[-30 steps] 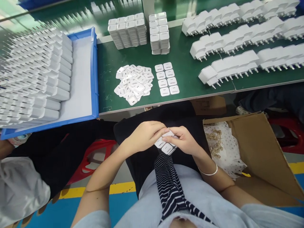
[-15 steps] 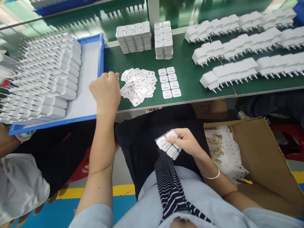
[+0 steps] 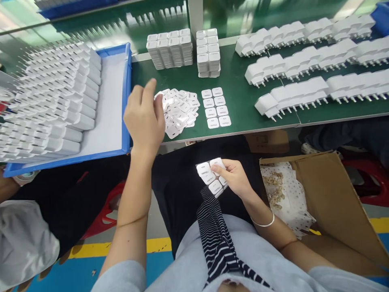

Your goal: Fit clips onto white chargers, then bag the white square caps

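White plastic covers (image 3: 179,110) are lying in a loose heap on the green bench (image 3: 243,101), at 12 o'clock from the person. Their left hand (image 3: 145,119) is hovering over the heap's 9 o'clock edge, fingers loosely spread. Their right hand (image 3: 232,178) is gripping a sheet of covers (image 3: 209,175) above the lap.

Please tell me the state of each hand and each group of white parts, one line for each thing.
Left hand: raised over the bench edge, fingers at the loose pile.
Right hand: holding a set of small white square covers.
Loose pile of white covers: heaped, untidy.
Flat grid of white covers: laid in two neat columns.
Blue plastic tray: partly filled with white chargers.
Brown cardboard box: open.
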The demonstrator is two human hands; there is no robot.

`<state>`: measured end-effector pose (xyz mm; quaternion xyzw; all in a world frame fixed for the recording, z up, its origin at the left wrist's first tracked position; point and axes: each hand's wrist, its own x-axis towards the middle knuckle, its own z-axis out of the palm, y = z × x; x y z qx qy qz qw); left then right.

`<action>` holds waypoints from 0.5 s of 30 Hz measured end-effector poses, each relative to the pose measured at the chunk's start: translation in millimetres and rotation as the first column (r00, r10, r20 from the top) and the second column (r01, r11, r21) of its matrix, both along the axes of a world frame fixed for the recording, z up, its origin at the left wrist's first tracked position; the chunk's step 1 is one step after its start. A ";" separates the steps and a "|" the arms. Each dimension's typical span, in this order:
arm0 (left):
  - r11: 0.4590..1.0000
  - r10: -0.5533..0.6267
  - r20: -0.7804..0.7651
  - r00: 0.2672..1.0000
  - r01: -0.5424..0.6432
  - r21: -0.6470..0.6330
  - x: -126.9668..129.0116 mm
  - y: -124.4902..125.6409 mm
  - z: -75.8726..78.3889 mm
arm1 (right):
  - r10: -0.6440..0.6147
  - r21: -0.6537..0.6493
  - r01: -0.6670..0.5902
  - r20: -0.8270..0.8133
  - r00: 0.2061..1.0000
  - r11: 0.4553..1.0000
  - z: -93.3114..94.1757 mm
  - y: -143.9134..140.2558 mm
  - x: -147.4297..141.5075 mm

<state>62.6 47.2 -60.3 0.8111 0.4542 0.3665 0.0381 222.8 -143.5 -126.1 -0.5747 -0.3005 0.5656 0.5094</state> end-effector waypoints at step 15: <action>0.656 -0.230 0.193 0.954 0.298 -0.693 -25.9 -110.8 0.6 | 0.001 0.065 -0.005 0.059 0.998 0.998 0.2 -11.0 -1.8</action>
